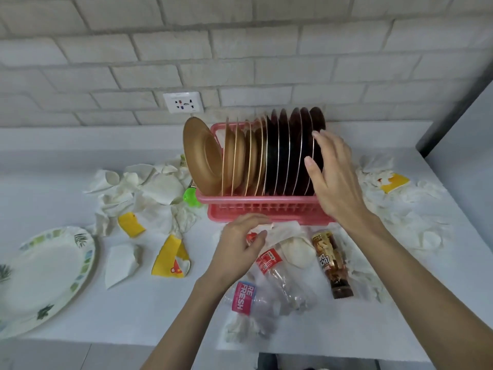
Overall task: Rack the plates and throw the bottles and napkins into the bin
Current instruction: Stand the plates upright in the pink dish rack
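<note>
A pink dish rack stands at the back of the white counter. It holds several gold plates on the left and several dark plates on the right, all on edge. My right hand is open with straight fingers against the rim of the rightmost dark plate. My left hand curls its fingers and thumb round the red-capped neck of a clear bottle with a red label. A clear bottle with a pink label and a brown bottle lie beside it. Crumpled napkins lie left of the rack.
More crumpled napkins are spread right of the rack. A large paper plate with a leaf pattern sits at the front left. Torn yellow paper cups lie between it and the bottles. A wall socket is behind the rack. No bin is in view.
</note>
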The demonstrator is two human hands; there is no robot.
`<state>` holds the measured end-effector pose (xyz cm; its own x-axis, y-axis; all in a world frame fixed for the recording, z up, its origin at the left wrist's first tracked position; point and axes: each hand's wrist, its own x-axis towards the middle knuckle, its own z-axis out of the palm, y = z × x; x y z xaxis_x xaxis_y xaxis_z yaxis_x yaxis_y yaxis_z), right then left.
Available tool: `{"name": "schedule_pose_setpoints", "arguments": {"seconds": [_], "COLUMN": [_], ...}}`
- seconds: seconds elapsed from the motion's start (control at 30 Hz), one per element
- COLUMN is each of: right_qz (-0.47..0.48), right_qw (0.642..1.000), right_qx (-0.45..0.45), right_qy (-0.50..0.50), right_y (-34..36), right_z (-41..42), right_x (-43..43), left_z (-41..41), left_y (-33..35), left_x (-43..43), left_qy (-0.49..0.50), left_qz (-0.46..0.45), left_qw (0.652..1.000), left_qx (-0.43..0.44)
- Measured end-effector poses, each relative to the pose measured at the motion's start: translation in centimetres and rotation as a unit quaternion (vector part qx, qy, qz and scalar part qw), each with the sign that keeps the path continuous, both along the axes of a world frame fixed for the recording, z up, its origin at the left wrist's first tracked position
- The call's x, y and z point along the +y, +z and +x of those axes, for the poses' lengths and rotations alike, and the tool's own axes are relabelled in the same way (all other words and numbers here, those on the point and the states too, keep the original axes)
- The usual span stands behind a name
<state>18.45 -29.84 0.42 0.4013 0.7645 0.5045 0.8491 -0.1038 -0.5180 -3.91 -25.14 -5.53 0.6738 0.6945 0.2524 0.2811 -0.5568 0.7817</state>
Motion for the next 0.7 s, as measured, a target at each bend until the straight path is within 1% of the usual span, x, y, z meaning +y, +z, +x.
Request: {"name": "schedule_pose_setpoints", "arguments": {"seconds": [0.07,0.17,0.23,0.33,0.4,0.5,0.7], "right_qz": [0.007,0.004,-0.026,-0.081,-0.120,-0.163,-0.193], "right_qw": [0.999,0.993,0.986,0.974,0.965,0.949,0.924], "right_qx": [0.008,0.048,0.078,0.098,0.107,0.142,0.223], "right_qy": [0.033,0.107,0.149,0.188,0.205,0.229,0.242], "right_y": [0.2,0.4,0.0,-1.7,-2.9,-4.2,-5.8], "right_z": [-2.0,-5.4,-8.1,-12.5,-15.2,-18.8,-24.0], "right_x": [-1.9,-4.9,-6.9,-10.0,-11.6,-13.5,-15.4], "left_z": [-1.8,-4.7,-6.6,-9.8,-11.7,-14.8,-21.1], "left_y": [0.2,0.3,0.3,0.2,0.1,-0.2,-0.6], "left_x": [-1.4,-4.1,-5.9,-8.8,-10.6,-13.0,-14.8], "left_qy": [0.039,0.097,0.126,0.142,0.149,0.159,0.194], "left_qz": [0.000,-0.012,-0.040,-0.063,-0.074,-0.085,-0.087], "left_qw": [0.999,0.993,0.989,0.986,0.984,0.983,0.977], "left_qx": [-0.025,-0.061,-0.066,-0.063,-0.058,-0.039,-0.010]}}
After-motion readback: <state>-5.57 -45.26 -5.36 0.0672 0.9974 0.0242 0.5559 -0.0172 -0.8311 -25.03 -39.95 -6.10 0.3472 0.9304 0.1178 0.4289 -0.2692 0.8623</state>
